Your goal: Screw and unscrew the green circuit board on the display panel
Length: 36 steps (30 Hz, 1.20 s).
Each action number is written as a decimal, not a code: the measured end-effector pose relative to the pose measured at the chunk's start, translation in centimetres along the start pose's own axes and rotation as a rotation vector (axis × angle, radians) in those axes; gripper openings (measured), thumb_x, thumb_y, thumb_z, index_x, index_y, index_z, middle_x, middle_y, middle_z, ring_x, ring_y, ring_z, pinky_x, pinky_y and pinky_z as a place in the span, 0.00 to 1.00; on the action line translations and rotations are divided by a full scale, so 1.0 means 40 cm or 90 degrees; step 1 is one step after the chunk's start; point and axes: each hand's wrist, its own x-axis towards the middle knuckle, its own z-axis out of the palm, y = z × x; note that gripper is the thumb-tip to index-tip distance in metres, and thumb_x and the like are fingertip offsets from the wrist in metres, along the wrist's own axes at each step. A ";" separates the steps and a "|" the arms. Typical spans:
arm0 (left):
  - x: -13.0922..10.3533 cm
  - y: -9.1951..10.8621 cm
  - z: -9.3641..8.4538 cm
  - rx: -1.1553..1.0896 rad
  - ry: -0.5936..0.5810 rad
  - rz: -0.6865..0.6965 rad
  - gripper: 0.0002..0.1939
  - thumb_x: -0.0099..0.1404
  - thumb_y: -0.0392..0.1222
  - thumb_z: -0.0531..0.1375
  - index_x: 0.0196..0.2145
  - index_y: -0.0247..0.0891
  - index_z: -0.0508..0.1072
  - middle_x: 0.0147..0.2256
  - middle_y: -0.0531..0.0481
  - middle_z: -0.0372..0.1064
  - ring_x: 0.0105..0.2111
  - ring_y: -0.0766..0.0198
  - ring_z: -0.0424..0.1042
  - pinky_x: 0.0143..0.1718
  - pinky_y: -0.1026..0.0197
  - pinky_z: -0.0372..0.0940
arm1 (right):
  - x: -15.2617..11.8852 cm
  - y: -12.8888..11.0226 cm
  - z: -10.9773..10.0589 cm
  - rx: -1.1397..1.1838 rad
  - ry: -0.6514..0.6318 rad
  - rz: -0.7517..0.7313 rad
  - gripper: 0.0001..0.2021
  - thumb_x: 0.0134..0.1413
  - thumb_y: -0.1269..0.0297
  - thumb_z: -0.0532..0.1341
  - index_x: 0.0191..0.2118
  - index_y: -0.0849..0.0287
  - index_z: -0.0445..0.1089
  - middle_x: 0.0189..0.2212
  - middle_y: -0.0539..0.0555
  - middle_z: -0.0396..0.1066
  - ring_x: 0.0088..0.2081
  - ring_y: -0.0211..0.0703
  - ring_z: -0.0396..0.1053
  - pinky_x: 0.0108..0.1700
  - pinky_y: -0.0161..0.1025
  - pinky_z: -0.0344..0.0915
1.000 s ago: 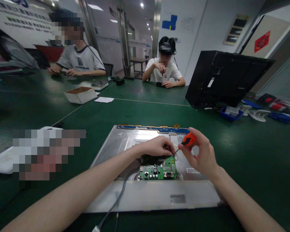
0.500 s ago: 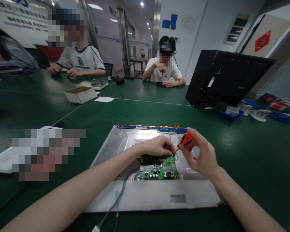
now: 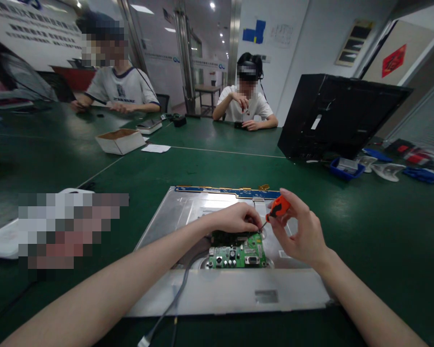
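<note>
My right hand (image 3: 304, 229) grips an orange-and-black screwdriver (image 3: 280, 207) by its handle, with the shaft slanting down to the left. The screwdriver's tip meets the upper right corner of a green circuit board (image 3: 238, 253). Beside that tip is my left hand (image 3: 240, 218), its fingers pinched together; what they hold, if anything, is hidden. The board lies on the metal back of a flat display panel (image 3: 159, 231), which has a blue strip board (image 3: 217, 192) along its far edge. A grey cable (image 3: 184, 284) runs from near the board towards me.
A black monitor housing (image 3: 340, 118) stands at the back right, near a blue tray (image 3: 345, 168). An open box (image 3: 121, 141) and paper (image 3: 156, 148) lie further left. Across the green table (image 3: 210, 166) sit co-workers, one holding a small tool (image 3: 243, 112).
My right fingers have shifted slightly around the screwdriver handle, which has turned. My left hand stays in place at the board's corner.
</note>
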 end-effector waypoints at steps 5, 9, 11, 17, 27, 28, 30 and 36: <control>0.000 -0.002 0.002 0.001 0.001 0.003 0.04 0.59 0.30 0.61 0.33 0.32 0.77 0.29 0.51 0.73 0.30 0.66 0.69 0.33 0.66 0.61 | -0.005 -0.001 0.003 -0.013 0.004 0.009 0.33 0.57 0.72 0.58 0.66 0.53 0.47 0.32 0.50 0.73 0.23 0.35 0.68 0.22 0.33 0.69; 0.000 -0.002 0.002 0.000 0.000 0.004 0.05 0.59 0.30 0.61 0.33 0.32 0.77 0.30 0.50 0.73 0.31 0.65 0.69 0.34 0.66 0.61 | -0.004 0.000 0.004 -0.025 0.012 0.003 0.32 0.57 0.71 0.59 0.65 0.52 0.48 0.31 0.49 0.71 0.22 0.35 0.68 0.22 0.33 0.69; -0.001 0.001 0.001 -0.002 0.000 0.006 0.04 0.59 0.30 0.61 0.33 0.32 0.76 0.30 0.51 0.72 0.30 0.65 0.68 0.34 0.66 0.61 | -0.003 0.001 0.004 -0.029 0.018 -0.004 0.33 0.57 0.71 0.59 0.66 0.51 0.48 0.32 0.48 0.71 0.21 0.35 0.67 0.22 0.33 0.68; -0.002 0.013 -0.001 -0.004 0.001 -0.002 0.04 0.58 0.29 0.61 0.29 0.33 0.75 0.25 0.55 0.68 0.27 0.68 0.65 0.31 0.68 0.59 | -0.001 0.005 0.004 -0.040 0.012 -0.018 0.34 0.57 0.70 0.61 0.66 0.48 0.47 0.29 0.46 0.70 0.22 0.36 0.67 0.21 0.32 0.67; 0.000 0.007 0.001 -0.013 0.000 0.002 0.04 0.58 0.28 0.61 0.31 0.32 0.76 0.26 0.55 0.69 0.27 0.68 0.66 0.31 0.68 0.59 | 0.007 -0.009 0.001 -0.008 0.002 -0.011 0.33 0.58 0.73 0.57 0.66 0.54 0.46 0.33 0.51 0.74 0.22 0.35 0.68 0.22 0.33 0.68; 0.000 0.006 0.002 -0.004 0.000 -0.002 0.04 0.59 0.29 0.61 0.31 0.33 0.76 0.26 0.54 0.70 0.28 0.68 0.66 0.31 0.68 0.59 | 0.006 -0.009 0.001 -0.013 0.005 -0.009 0.33 0.58 0.73 0.56 0.66 0.54 0.46 0.32 0.51 0.74 0.22 0.35 0.68 0.22 0.33 0.68; 0.001 0.004 0.002 0.009 0.001 -0.006 0.04 0.59 0.30 0.61 0.32 0.33 0.76 0.27 0.54 0.71 0.29 0.67 0.67 0.32 0.67 0.60 | 0.005 -0.007 0.001 -0.024 0.010 -0.005 0.32 0.58 0.72 0.57 0.66 0.53 0.47 0.32 0.50 0.73 0.21 0.35 0.68 0.22 0.33 0.68; 0.001 0.006 0.002 0.007 -0.002 0.002 0.03 0.59 0.30 0.61 0.32 0.32 0.76 0.28 0.53 0.71 0.28 0.67 0.67 0.31 0.67 0.59 | -0.001 -0.001 0.005 -0.028 0.018 -0.007 0.33 0.57 0.72 0.59 0.65 0.52 0.47 0.31 0.49 0.72 0.21 0.36 0.68 0.21 0.33 0.68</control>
